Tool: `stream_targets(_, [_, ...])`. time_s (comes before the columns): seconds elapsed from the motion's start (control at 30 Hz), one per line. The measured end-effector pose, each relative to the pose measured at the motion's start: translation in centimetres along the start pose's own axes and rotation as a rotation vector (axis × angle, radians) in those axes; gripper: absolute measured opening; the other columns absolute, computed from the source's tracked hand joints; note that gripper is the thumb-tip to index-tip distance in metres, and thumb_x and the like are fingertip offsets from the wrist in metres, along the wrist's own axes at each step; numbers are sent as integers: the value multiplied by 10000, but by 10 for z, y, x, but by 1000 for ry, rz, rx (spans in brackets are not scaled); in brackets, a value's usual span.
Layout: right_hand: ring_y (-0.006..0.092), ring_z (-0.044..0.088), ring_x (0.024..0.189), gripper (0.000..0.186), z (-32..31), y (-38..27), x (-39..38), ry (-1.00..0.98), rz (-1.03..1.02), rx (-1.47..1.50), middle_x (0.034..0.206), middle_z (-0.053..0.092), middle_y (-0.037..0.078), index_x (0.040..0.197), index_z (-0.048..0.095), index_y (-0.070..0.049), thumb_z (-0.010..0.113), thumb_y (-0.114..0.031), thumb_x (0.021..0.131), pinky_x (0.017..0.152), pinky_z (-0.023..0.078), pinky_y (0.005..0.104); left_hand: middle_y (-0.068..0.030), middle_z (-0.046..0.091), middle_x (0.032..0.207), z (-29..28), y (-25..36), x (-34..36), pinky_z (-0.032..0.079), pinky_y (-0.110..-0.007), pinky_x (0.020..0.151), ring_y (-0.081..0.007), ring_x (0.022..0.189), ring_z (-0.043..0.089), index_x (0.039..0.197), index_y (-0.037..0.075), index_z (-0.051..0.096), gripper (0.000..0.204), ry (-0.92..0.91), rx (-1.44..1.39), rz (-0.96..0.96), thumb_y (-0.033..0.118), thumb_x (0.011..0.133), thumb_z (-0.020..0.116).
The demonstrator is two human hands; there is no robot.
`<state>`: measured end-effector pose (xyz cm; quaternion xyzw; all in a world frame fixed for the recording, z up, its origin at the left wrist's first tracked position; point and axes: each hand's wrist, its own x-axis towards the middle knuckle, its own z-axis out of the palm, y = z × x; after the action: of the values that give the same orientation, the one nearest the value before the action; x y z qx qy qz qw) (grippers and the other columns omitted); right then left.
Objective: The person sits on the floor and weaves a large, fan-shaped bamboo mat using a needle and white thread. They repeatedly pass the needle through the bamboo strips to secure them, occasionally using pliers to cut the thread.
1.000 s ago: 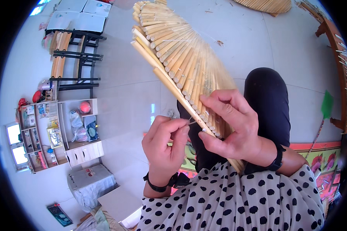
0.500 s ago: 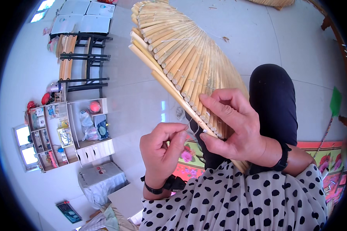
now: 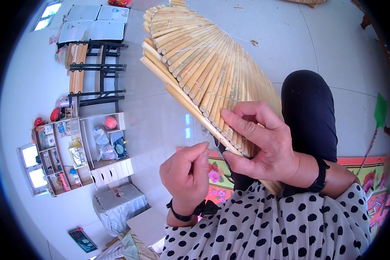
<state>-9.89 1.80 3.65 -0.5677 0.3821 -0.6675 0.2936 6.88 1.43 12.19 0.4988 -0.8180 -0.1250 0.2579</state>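
A curved mat of straw-coloured reed stalks, bound side by side with thin white string, slants across my lap. Its cut stalk ends face left. My right hand grips the mat near its lower end, thumb and fingers closed around the outermost stalks. One loose-looking stalk lies along that edge, with a bit of white string by my right thumb. Just left of the edge, apart from the stalks, my left hand is closed in a pinch. A thin string shows faintly at its fingertips.
My dark-trousered knee is beside the mat. A floral floor mat lies beneath me on pale tiles. At the left stand a shelf unit, a covered box and black-legged furniture. A green fly swatter is at the right.
My left hand has drawn slightly down and away from the stalk edge, still pinched. The reed mat has shifted a little left, and my right hand keeps its hold.
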Motion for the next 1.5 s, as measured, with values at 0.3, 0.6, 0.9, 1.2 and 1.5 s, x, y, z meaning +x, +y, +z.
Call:
stream_targets(0.3, [244,615,822,547,0,-2,2,19,-9,-24,1039,576,155,1181,628,76,775,-66,673,696,534,307,-89,640,674,3,2,3,422,-240,496,-135,506,560,909,-14,674,89,47,28,58,-40,824,670])
stream_targets(0.6, [248,606,829,560,4,-1,-1,36,0,-30,1029,587,131,1180,647,41,759,-59,641,708,530,321,-77,621,659,9,4,9,391,-247,472,-138,495,534,900,-4,658,75,45,24,43,-30,830,659])
stream_targets(0.9, [267,602,843,576,4,-3,0,24,-9,-74,1031,582,144,1170,640,59,765,-75,623,721,529,340,-68,621,662,15,1,15,393,-229,481,-95,500,527,919,-2,651,50,41,-79,-7,-17,874,634])
stream_targets(1.2, [275,593,848,534,2,-4,1,14,-14,-70,1027,565,152,1144,636,64,778,-91,653,741,523,347,-39,597,654,14,13,8,409,-211,519,-56,540,525,969,-6,610,67,27,-290,-251,-20,910,582])
stream_targets(1.5, [298,595,830,515,-4,-12,6,-13,-88,-215,1002,593,144,1091,652,79,766,-73,612,715,523,355,-44,605,680,20,7,5,418,-208,546,-53,588,535,928,-8,598,36,84,-315,-206,-30,908,578])
